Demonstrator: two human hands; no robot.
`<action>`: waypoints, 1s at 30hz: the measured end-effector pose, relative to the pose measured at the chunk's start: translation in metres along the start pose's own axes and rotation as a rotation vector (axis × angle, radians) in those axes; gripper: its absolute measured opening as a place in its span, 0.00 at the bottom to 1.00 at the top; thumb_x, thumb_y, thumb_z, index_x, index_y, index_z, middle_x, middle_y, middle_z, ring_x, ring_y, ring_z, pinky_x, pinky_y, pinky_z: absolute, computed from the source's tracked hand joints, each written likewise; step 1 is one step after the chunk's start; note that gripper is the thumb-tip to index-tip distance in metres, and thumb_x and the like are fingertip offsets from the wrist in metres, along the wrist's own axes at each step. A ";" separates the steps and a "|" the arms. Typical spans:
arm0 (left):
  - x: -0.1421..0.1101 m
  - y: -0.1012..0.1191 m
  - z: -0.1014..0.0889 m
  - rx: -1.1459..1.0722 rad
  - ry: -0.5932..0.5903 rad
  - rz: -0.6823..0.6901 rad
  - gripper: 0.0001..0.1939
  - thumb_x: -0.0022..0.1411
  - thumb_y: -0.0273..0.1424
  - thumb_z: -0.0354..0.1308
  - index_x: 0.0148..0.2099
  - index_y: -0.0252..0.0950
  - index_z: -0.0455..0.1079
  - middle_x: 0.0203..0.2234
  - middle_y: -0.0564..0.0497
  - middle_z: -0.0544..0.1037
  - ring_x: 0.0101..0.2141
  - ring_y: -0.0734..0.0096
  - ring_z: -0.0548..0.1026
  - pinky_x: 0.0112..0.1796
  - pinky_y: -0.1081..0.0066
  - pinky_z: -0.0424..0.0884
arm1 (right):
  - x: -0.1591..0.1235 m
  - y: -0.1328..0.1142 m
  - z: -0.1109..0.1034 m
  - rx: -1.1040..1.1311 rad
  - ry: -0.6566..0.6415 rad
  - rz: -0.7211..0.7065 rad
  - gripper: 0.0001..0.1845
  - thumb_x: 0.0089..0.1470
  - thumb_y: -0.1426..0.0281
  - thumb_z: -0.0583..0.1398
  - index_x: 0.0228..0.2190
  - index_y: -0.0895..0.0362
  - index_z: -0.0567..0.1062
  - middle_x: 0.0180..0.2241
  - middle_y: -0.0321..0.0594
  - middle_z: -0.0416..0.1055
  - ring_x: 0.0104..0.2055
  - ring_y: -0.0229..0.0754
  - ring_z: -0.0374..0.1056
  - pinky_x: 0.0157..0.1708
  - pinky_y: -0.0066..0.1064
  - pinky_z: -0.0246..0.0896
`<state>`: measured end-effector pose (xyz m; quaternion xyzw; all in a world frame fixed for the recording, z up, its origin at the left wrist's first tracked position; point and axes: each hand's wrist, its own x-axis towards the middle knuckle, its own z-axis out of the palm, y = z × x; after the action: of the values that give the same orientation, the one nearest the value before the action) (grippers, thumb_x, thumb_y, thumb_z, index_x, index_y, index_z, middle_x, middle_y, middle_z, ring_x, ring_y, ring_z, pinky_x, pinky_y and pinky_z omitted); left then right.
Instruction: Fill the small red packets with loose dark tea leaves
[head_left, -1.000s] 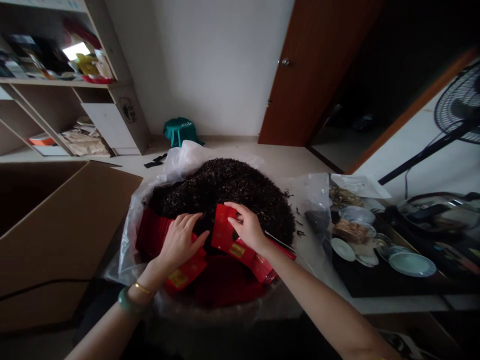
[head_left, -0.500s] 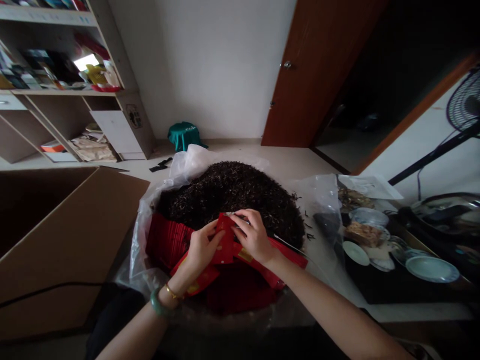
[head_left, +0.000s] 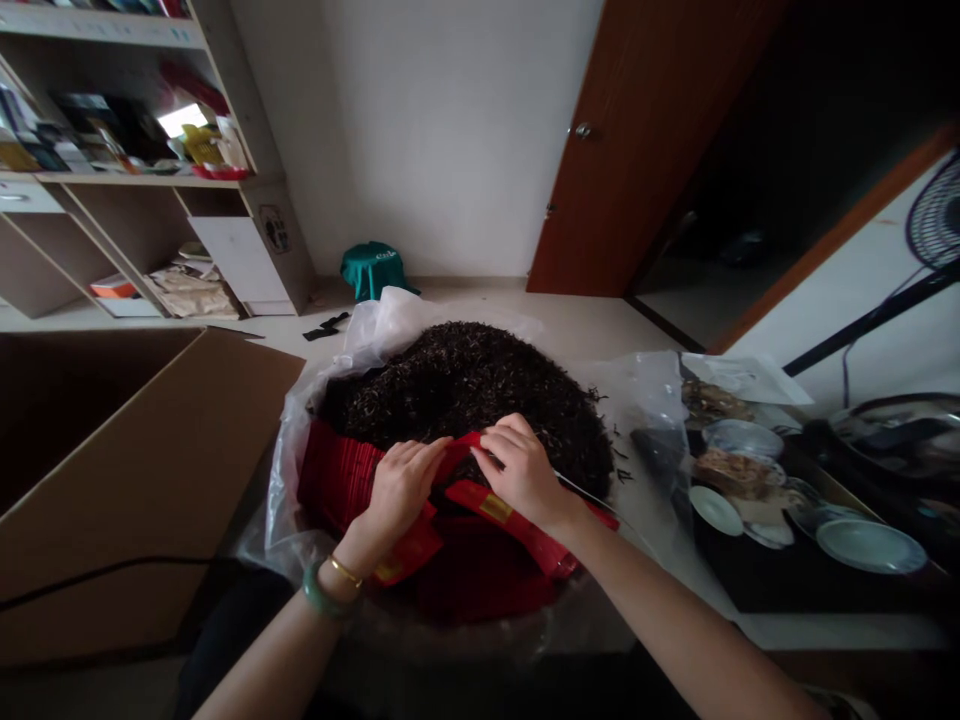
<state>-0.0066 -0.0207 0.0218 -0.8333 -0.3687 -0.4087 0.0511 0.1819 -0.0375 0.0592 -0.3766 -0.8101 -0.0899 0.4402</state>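
Left hand (head_left: 401,485) and right hand (head_left: 525,470), nearly closed, pinch a likely flimsy red packet (head_left: 456,455), best held at nine and three o'clock.

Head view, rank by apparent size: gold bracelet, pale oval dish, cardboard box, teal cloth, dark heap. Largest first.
1. cardboard box, cut off by the frame
2. dark heap
3. teal cloth and pale oval dish: too close to rank
4. gold bracelet

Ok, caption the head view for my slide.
Left hand and right hand hold a red packet beside a dark, loose heap edged by translucent plastic.
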 end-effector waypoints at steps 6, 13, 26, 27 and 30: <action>0.000 0.000 -0.003 -0.041 0.027 0.008 0.14 0.70 0.28 0.45 0.45 0.35 0.72 0.32 0.49 0.81 0.30 0.72 0.76 0.34 0.72 0.72 | -0.005 -0.003 0.006 0.034 -0.051 0.082 0.14 0.58 0.69 0.60 0.21 0.55 0.67 0.20 0.36 0.69 0.27 0.40 0.62 0.34 0.34 0.63; 0.004 0.016 -0.007 0.302 -0.027 0.017 0.24 0.64 0.37 0.56 0.60 0.33 0.65 0.46 0.41 0.78 0.52 0.48 0.69 0.52 0.52 0.61 | -0.008 -0.005 0.016 0.104 -0.050 0.260 0.12 0.62 0.70 0.52 0.26 0.53 0.67 0.21 0.32 0.69 0.26 0.39 0.66 0.55 0.40 0.59; 0.003 0.013 -0.010 0.293 -0.161 0.006 0.29 0.59 0.36 0.59 0.62 0.41 0.63 0.47 0.43 0.77 0.54 0.44 0.65 0.58 0.41 0.48 | -0.012 -0.005 0.028 0.467 -0.230 0.620 0.03 0.54 0.70 0.59 0.32 0.56 0.72 0.31 0.41 0.76 0.34 0.42 0.71 0.36 0.32 0.65; 0.003 0.015 -0.010 0.298 -0.161 -0.007 0.29 0.59 0.36 0.60 0.63 0.42 0.63 0.50 0.44 0.76 0.57 0.42 0.62 0.59 0.38 0.45 | -0.012 -0.004 0.030 0.534 -0.217 0.649 0.04 0.55 0.70 0.58 0.33 0.57 0.73 0.33 0.42 0.77 0.36 0.43 0.71 0.38 0.33 0.66; 0.004 0.016 -0.013 0.299 -0.170 -0.025 0.28 0.59 0.35 0.60 0.62 0.45 0.63 0.51 0.46 0.76 0.59 0.41 0.60 0.59 0.35 0.39 | -0.011 -0.002 0.030 0.824 -0.275 0.700 0.09 0.57 0.67 0.56 0.33 0.57 0.75 0.34 0.41 0.77 0.38 0.43 0.72 0.42 0.35 0.66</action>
<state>-0.0030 -0.0348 0.0361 -0.8433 -0.4389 -0.2779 0.1378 0.1643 -0.0303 0.0332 -0.4283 -0.6549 0.4356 0.4450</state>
